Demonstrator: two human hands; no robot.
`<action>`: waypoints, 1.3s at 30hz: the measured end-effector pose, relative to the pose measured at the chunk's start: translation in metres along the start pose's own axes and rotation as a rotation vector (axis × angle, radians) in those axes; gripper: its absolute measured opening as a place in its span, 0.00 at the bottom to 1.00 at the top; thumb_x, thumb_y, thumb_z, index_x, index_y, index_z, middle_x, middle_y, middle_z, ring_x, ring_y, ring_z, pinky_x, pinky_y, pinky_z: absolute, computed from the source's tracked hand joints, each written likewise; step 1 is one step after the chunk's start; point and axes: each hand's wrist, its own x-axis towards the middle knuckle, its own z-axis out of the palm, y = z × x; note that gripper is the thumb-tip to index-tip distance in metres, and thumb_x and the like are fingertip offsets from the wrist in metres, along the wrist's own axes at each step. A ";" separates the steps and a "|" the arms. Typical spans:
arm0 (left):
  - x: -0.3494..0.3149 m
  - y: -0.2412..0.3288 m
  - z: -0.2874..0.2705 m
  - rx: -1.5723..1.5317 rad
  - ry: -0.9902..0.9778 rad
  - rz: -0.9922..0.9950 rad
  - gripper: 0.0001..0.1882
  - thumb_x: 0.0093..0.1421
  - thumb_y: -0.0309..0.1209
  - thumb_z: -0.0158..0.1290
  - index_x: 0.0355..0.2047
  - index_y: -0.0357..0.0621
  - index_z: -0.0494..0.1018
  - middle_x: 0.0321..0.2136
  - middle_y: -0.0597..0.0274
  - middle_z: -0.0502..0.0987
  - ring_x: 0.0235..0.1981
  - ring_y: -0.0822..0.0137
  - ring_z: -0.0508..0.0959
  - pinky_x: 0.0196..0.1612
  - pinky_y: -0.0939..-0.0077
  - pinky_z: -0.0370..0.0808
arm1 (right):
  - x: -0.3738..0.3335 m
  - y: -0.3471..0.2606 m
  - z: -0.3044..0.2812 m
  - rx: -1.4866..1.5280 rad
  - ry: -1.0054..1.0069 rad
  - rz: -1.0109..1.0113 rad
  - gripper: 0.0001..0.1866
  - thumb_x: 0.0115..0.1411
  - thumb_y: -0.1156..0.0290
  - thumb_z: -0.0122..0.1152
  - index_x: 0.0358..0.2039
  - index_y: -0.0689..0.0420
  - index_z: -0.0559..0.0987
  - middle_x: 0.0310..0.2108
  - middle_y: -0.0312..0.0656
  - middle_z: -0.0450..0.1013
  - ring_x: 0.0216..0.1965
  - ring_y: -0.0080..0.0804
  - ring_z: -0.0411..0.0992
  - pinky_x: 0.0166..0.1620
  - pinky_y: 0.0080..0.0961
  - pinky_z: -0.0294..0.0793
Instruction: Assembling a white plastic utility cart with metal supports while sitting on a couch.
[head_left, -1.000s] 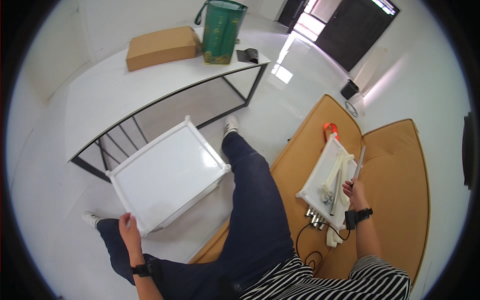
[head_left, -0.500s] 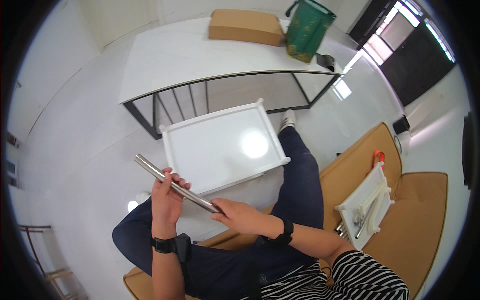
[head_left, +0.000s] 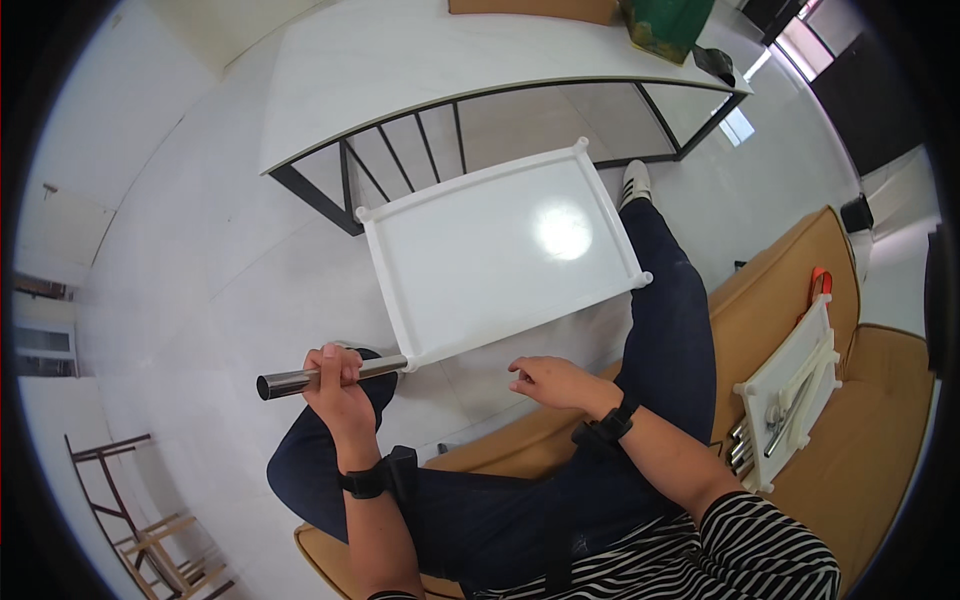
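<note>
Closing the left hand (head_left: 338,392) firmly around a shiny, round, silver metal tube (head_left: 285,385); holding it nearly level. Lining up its right end with the near-left corner of a white, rectangular plastic tray (head_left: 490,265); not making out whether touching. Suspending the right hand (head_left: 552,381), half-curled and empty, near the tray's near edge. Seeing farther right a second white plastic tray (head_left: 764,396) lying on a tan, padded sofa (head_left: 780,268), bearing off-white strips (head_left: 812,380), with short silver tubes (head_left: 740,448) at its left edge.
</note>
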 end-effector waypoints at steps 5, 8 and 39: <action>0.001 -0.005 -0.001 0.051 0.017 -0.031 0.17 0.61 0.25 0.48 0.17 0.47 0.57 0.14 0.69 0.59 0.19 0.75 0.58 0.29 0.77 0.61 | -0.002 -0.006 -0.002 0.023 -0.005 -0.017 0.19 0.61 0.59 0.51 0.45 0.59 0.72 0.33 0.44 0.74 0.38 0.44 0.72 0.42 0.36 0.71; 0.007 -0.009 -0.002 0.062 -0.009 -0.017 0.17 0.62 0.28 0.48 0.17 0.49 0.56 0.14 0.71 0.56 0.18 0.75 0.57 0.29 0.77 0.61 | -0.001 0.001 -0.002 0.015 -0.011 -0.017 0.19 0.61 0.59 0.51 0.45 0.59 0.72 0.33 0.45 0.74 0.38 0.44 0.72 0.42 0.37 0.71; -0.021 -0.046 0.014 0.267 -0.038 0.260 0.16 0.60 0.24 0.43 0.17 0.49 0.53 0.11 0.72 0.52 0.14 0.78 0.52 0.20 0.82 0.53 | 0.010 -0.004 -0.001 0.013 -0.073 -0.040 0.20 0.61 0.59 0.50 0.46 0.60 0.72 0.37 0.48 0.74 0.39 0.45 0.72 0.43 0.36 0.71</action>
